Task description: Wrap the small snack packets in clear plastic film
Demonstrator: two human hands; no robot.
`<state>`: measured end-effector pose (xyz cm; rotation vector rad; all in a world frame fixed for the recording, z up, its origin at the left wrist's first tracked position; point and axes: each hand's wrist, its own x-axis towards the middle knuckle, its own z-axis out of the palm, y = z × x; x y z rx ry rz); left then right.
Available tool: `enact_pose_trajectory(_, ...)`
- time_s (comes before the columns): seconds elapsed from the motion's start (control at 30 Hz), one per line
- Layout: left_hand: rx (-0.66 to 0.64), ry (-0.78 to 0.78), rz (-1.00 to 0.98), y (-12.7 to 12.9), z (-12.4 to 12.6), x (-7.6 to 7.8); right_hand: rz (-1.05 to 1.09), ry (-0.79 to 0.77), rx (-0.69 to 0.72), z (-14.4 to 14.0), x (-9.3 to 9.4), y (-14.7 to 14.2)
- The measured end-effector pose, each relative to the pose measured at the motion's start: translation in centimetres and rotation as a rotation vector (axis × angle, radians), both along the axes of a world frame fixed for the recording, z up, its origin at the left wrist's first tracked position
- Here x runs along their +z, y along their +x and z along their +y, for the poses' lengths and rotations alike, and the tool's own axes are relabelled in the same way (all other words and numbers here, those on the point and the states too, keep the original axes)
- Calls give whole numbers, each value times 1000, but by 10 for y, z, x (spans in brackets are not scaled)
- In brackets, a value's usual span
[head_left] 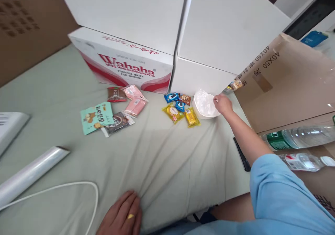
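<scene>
Reaching right hand (223, 104), fingers pinching white bowl (205, 106) rim, left hand (121, 215) flat, fingers open

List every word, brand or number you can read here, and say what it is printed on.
"Wahaha": red brand on the white carton.
"40X50": printed twice, upside down, on the brown cardboard box; the characters beside it are not legible.
Small line under "Wahaha": too blurred to read.
Red script on the carton's top: unreadable.
Snack packets, teal packet and bottle labels: print too small.
</scene>
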<state>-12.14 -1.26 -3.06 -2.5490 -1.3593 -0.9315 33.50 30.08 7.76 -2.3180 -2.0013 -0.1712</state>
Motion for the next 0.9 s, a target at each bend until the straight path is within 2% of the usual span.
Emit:
enact_pose_trajectory(0.1, 38, -10, -41, 6, 1, 8, 44, 238, -3, -14, 14, -1)
enact_pose_trajectory(0.2, 46, -97, -171, 7, 3, 10, 143, 377, -12, -34, 34, 6)
enact_pose_trajectory(0.37, 28, -229, -497, 8, 7, 27, 696, 717, -83, -71, 64, 13)
enact_pose_trajectory(0.43, 7, -290, -608, 15, 12, 37, 848, 733, -92, -92, 65, 2)
enact_pose_trajectory(0.53, -23, -488, -800, 38, 32, 51, 1227, 594, -58, -132, 45, -39)
enact_pose_trajectory(0.57, -31, -581, -869, 48, 43, 53, 1342, 539, -46, -148, 33, -58)
enact_pose_trajectory(0.63, -67, -766, -1002, 72, 70, 54, 1428, 457, -48, -179, 3, -99)
enact_pose_trajectory(0.77, -135, -956, -1062, 106, 120, 35, 1355, 324, -27, -231, -53, -163)
enact_pose_trajectory(0.83, -119, -997, -1134, 110, 134, 21, 1363, 276, -25, -244, -70, -177)
enact_pose_trajectory(0.9, -109, -1032, -1168, 107, 140, 9, 1452, 299, -96, -249, -80, -180)
